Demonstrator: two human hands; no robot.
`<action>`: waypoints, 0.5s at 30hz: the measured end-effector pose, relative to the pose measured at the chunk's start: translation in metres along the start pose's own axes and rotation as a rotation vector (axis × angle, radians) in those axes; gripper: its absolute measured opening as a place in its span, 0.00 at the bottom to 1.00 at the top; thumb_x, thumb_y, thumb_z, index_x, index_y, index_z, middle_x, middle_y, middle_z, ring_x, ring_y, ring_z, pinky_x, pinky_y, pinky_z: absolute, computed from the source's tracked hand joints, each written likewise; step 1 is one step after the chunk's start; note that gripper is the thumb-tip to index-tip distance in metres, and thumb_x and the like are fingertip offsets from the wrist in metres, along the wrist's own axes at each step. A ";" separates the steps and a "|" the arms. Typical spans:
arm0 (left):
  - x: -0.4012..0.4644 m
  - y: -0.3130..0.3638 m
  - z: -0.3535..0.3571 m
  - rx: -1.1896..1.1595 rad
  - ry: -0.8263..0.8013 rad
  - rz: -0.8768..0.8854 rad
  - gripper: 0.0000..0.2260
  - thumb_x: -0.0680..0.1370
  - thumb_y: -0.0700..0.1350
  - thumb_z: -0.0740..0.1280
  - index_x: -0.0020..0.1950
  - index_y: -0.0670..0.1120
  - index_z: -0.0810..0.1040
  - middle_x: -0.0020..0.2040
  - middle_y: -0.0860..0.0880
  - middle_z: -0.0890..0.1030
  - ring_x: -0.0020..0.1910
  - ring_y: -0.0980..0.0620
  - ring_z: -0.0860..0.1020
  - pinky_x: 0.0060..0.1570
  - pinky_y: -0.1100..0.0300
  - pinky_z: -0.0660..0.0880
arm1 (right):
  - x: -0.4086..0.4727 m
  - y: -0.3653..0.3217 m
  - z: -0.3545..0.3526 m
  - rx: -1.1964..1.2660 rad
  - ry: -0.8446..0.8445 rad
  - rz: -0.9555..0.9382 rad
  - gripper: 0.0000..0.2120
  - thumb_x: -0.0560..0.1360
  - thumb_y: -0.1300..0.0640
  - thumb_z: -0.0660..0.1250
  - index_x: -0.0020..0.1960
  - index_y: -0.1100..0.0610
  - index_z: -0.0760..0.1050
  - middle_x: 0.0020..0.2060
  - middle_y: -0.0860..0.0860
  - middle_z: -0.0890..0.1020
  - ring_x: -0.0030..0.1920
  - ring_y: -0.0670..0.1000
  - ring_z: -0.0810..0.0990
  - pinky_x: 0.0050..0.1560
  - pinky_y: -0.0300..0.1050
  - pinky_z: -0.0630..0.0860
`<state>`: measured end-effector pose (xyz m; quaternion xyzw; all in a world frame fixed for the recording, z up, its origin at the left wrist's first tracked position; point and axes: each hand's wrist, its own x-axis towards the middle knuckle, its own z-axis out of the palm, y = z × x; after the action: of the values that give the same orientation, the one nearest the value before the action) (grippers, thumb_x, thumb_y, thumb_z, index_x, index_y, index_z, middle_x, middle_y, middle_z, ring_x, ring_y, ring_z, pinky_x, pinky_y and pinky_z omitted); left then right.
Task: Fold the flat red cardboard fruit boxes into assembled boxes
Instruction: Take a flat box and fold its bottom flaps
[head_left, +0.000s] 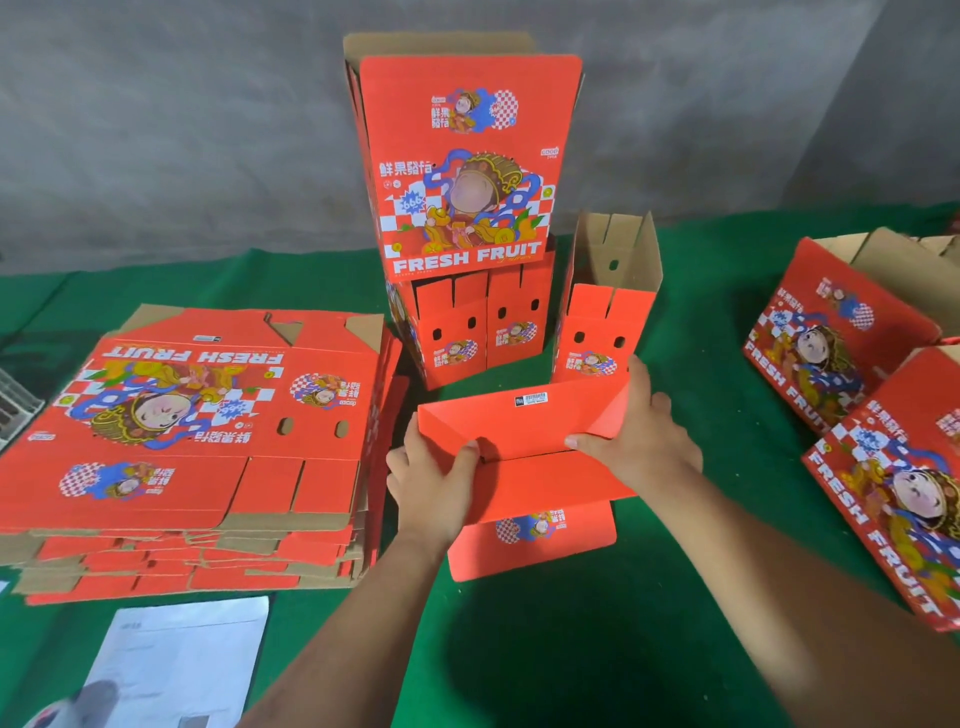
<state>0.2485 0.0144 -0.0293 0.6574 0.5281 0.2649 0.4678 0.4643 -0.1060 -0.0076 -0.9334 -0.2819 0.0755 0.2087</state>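
Head view, down over green table (571, 649)

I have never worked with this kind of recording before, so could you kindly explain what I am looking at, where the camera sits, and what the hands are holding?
There is no machine here: a person works with two bare hands, and the single picture comes from a camera worn on the head, looking forward and down.

The left hand and the right hand grip the red flaps of a half-folded fruit box between them, on a green-covered table.

To the person's left lies a stack of flat red box blanks, still unfolded. Behind the hands stand assembled boxes, with another tall box set on top, and one open box beside them. On the right lie more finished boxes. A white sheet of paper lies near the bottom left.
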 end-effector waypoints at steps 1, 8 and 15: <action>-0.001 0.002 -0.002 -0.025 0.003 -0.005 0.37 0.76 0.63 0.68 0.82 0.61 0.56 0.66 0.48 0.65 0.67 0.45 0.63 0.71 0.50 0.58 | -0.001 0.004 0.002 0.063 -0.012 -0.009 0.59 0.60 0.24 0.74 0.77 0.31 0.39 0.66 0.53 0.71 0.57 0.64 0.82 0.47 0.58 0.73; -0.017 0.018 -0.021 -0.402 0.122 -0.018 0.26 0.71 0.74 0.59 0.54 0.55 0.74 0.60 0.49 0.78 0.65 0.47 0.75 0.69 0.45 0.70 | 0.000 0.018 -0.024 0.758 0.031 0.038 0.23 0.70 0.24 0.56 0.45 0.43 0.67 0.37 0.45 0.71 0.36 0.48 0.71 0.42 0.48 0.66; -0.016 0.030 -0.043 -0.639 -0.395 -0.360 0.20 0.67 0.65 0.64 0.49 0.52 0.80 0.53 0.46 0.82 0.51 0.45 0.80 0.56 0.50 0.72 | -0.033 0.026 -0.040 0.721 0.106 0.175 0.34 0.68 0.23 0.60 0.45 0.56 0.69 0.36 0.51 0.72 0.36 0.54 0.72 0.39 0.51 0.66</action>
<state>0.2205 0.0139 0.0180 0.4145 0.4258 0.1982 0.7795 0.4601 -0.1578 0.0183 -0.8232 -0.1451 0.1388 0.5311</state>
